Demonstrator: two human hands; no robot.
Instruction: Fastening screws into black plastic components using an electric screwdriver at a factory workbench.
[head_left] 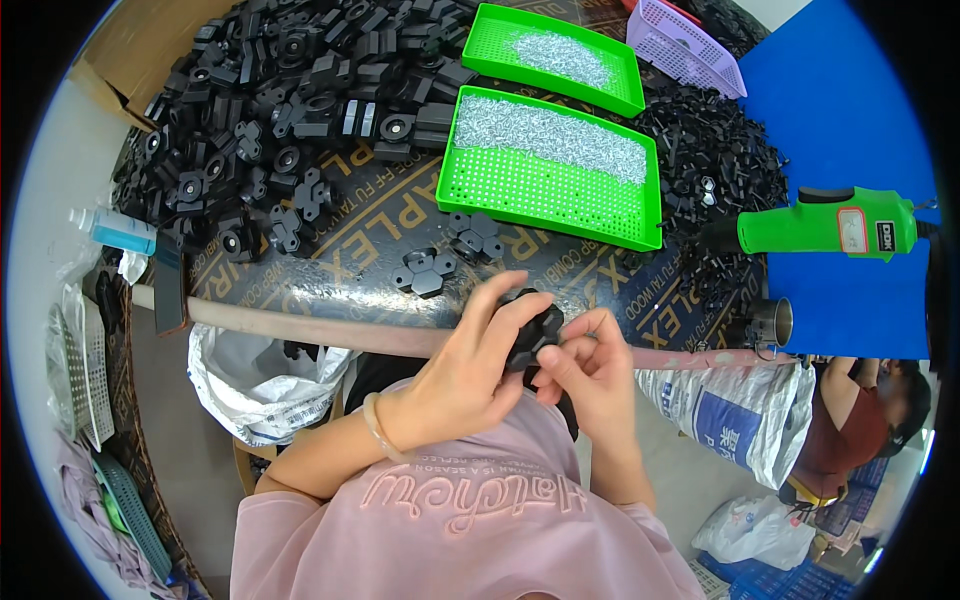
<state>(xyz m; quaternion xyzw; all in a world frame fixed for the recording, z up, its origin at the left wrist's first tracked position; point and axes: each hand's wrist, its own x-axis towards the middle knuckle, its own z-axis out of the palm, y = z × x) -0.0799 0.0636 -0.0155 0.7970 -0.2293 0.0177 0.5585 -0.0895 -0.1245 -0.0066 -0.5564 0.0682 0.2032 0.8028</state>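
Note:
My left hand (pixel 470 360), with a pale bangle at the wrist, grips a black plastic part (pixel 533 335) with a lobed, faceted surface just in front of the table edge. The fingers of my right hand (pixel 592 375) are curled in, its thumb pressed against the part's right side. Whether a small piece sits between those fingertips is hidden. Beyond my hands on the table lie a black hexagon-lobed piece (pixel 424 272) and a similar piece (pixel 474 237).
A green tray (pixel 550 205) of silvery screws stands ahead, another green tray (pixel 480 60) behind it. Black parts (pixel 320 75) heap at left, small black pieces (pixel 715 145) at right. A green electric screwdriver (pixel 850 225) is at far right; white sacks (pixel 265 395) hang below the edge.

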